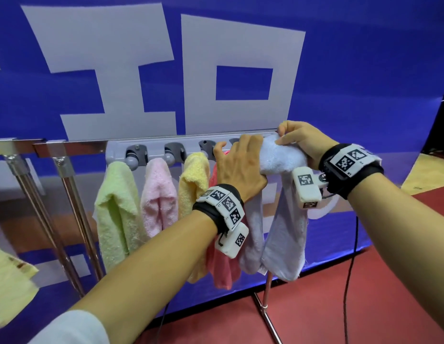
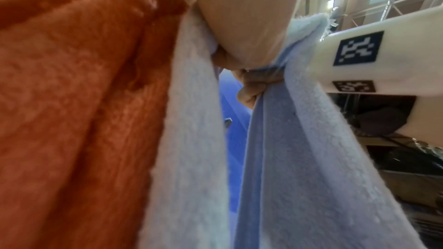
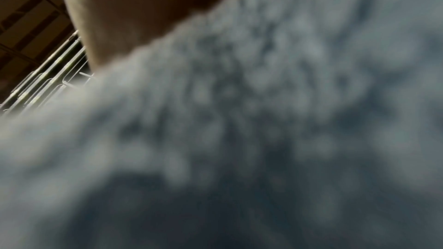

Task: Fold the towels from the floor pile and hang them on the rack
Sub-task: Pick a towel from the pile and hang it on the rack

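rack (image 1: 116, 151) | hung: green towel (image 1: 116, 209), pink towel (image 1: 158, 194), yellow towel (image 1: 193, 177), red towel (image 1: 222, 269)

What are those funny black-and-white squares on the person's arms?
They are square code markers printed on white blocks. Each bare forearm wears a black wrist strap: the left wrist strap and the right wrist strap. A small white camera box hangs from each, the left camera box and the right camera box, also marked. A thin black cable trails down. A white sleeve covers the left upper arm.

The pale blue towel (image 1: 280, 157) under both hands is fluffy terry cloth, matt. Left of the left hand (image 1: 237, 165), the rack (image 1: 116, 151) is smooth grey plastic on shiny metal tubes (image 1: 74, 194).
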`<control>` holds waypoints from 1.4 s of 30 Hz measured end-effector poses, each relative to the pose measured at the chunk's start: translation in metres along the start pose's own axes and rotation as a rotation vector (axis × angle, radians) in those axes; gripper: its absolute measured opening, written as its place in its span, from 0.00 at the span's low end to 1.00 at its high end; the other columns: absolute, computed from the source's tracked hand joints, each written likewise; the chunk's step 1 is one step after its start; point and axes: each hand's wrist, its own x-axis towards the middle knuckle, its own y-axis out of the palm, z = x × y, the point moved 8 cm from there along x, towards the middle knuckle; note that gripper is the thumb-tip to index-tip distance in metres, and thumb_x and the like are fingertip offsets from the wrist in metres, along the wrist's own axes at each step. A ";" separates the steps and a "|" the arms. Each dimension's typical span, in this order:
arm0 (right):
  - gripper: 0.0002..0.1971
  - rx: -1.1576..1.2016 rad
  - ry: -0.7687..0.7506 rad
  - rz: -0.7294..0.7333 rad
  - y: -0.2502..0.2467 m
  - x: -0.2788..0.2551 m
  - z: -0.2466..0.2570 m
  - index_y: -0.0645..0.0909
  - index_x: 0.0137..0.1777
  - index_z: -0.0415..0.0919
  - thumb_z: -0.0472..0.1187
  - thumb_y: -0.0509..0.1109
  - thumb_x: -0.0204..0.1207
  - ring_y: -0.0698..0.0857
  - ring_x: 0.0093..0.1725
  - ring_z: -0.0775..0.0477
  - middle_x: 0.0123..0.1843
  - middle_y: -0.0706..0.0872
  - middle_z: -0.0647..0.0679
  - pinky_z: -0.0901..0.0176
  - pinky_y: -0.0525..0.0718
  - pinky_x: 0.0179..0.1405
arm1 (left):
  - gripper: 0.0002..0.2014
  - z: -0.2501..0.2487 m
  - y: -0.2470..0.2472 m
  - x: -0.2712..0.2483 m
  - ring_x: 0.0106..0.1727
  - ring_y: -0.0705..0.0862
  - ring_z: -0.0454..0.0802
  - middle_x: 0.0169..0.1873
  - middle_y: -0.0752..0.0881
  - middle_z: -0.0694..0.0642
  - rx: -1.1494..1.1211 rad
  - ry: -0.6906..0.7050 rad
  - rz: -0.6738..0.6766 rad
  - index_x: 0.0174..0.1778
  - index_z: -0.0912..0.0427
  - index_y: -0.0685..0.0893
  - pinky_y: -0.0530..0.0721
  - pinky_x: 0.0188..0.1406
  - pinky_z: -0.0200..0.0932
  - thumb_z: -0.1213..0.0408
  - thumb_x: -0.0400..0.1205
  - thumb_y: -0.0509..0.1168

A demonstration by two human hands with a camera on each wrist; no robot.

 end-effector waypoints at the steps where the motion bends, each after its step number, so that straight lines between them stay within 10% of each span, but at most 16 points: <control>1: 0.15 -0.001 0.002 -0.004 -0.002 0.006 0.004 0.72 0.34 0.43 0.22 0.62 0.75 0.79 0.27 0.49 0.30 0.76 0.46 0.64 0.78 0.26 | 0.29 0.003 -0.001 0.003 0.53 0.83 0.52 0.53 0.80 0.50 -0.017 -0.013 -0.023 0.62 0.53 0.75 0.63 0.69 0.62 0.64 0.62 0.69; 13: 0.10 -0.904 -0.217 -0.264 -0.018 0.010 -0.021 0.81 0.43 0.51 0.34 0.67 0.68 0.83 0.46 0.42 0.44 0.86 0.49 0.47 0.83 0.50 | 0.12 -0.007 0.028 0.014 0.51 0.87 0.54 0.47 0.89 0.50 0.081 0.027 0.155 0.57 0.47 0.81 0.66 0.70 0.55 0.58 0.78 0.63; 21: 0.29 -0.778 -0.416 -0.124 0.025 -0.037 -0.028 0.77 0.71 0.42 0.37 0.71 0.67 0.83 0.45 0.59 0.54 0.83 0.59 0.86 0.73 0.44 | 0.32 -0.013 0.024 0.007 0.48 0.87 0.56 0.44 0.89 0.49 0.151 0.116 0.284 0.74 0.51 0.66 0.67 0.71 0.59 0.53 0.72 0.63; 26: 0.30 -0.820 -0.311 -0.043 0.035 -0.030 -0.041 0.72 0.70 0.47 0.32 0.71 0.66 0.84 0.42 0.49 0.45 0.86 0.52 0.76 0.75 0.36 | 0.36 -0.016 0.019 -0.009 0.51 0.86 0.56 0.52 0.86 0.48 0.179 0.161 0.334 0.74 0.55 0.63 0.61 0.72 0.66 0.57 0.68 0.66; 32: 0.31 -0.904 -0.206 -0.195 0.027 -0.026 -0.047 0.69 0.78 0.52 0.30 0.60 0.75 0.84 0.56 0.31 0.59 0.87 0.36 0.48 0.82 0.52 | 0.35 -0.012 0.004 -0.011 0.61 0.82 0.56 0.57 0.84 0.51 -0.040 0.094 0.342 0.74 0.53 0.65 0.62 0.74 0.68 0.57 0.68 0.64; 42: 0.28 -1.061 -0.014 -0.196 0.034 -0.016 -0.033 0.72 0.78 0.47 0.32 0.59 0.77 0.79 0.67 0.27 0.71 0.80 0.31 0.47 0.78 0.64 | 0.28 0.017 -0.051 -0.020 0.60 0.80 0.60 0.60 0.85 0.55 -0.143 0.010 0.333 0.68 0.57 0.72 0.66 0.61 0.50 0.69 0.70 0.63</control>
